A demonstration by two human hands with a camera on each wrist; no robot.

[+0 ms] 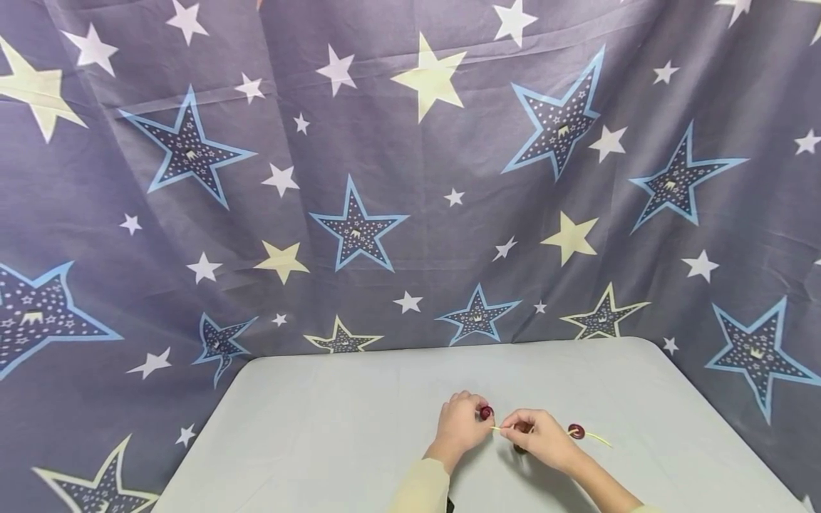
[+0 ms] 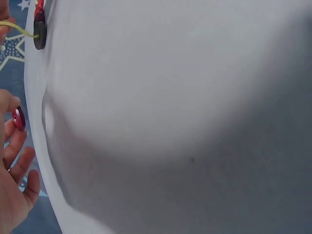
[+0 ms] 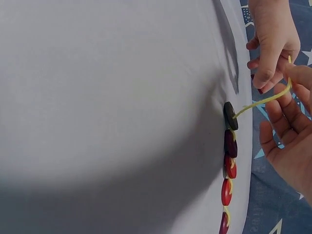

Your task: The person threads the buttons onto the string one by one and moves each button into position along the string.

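My left hand point(image 1: 473, 419) pinches a small dark red button point(image 1: 486, 412) between thumb and fingers, seen edge-on in the left wrist view as the red button point(image 2: 18, 118). My right hand point(image 1: 513, 430) pinches the free end of a thin yellow cord point(image 1: 497, 428) and points it at that button, a short gap apart. In the right wrist view the cord point(image 3: 261, 102) runs from my right hand's fingers point(image 3: 292, 78) down to a black button point(image 3: 230, 115), first in a row of several threaded dark and red buttons point(image 3: 229, 165) lying on the table.
The table is covered with a pale grey cloth point(image 1: 333, 427). A threaded red button point(image 1: 576, 431) and the cord's tail point(image 1: 599, 440) lie to the right of my hands. A star-patterned blue curtain point(image 1: 359, 228) hangs behind and around the table.
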